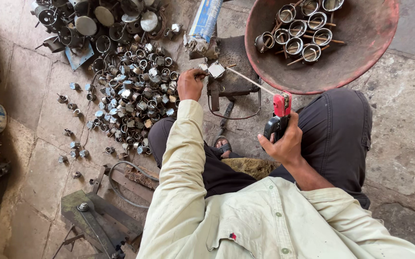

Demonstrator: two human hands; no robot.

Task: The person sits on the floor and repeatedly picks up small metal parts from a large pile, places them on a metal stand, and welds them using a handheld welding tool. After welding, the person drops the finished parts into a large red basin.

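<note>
A small square metal piece point(216, 70) is sitting on a dark metal block point(231, 67) on the stone floor, just in front of the person's knees. The left hand point(189, 84) is pinching the piece at its left edge, fingers curled tight around it. A thin rod point(251, 81) is running from the piece, slanting back and to the right of the block, into a red and black holder point(279, 115). The right hand point(280, 144) is gripping that holder's black handle, fingers wrapped closed, thumb stretched out to the side.

Just beyond the block on its right, a large reddish round pan point(361, 57) is holding a cluster of shiny metal cups with thin handles point(301, 33). To the left of the block, a wide heap of small metal rings and fittings point(135, 91) is spreading over the floor, with larger round metal parts point(92, 24) lying beyond the heap. Near the block's far left corner a rolled blue and white packet point(203, 21) is lying. A sandalled foot point(223, 145) is showing below the block, between the person's dark trouser legs.
</note>
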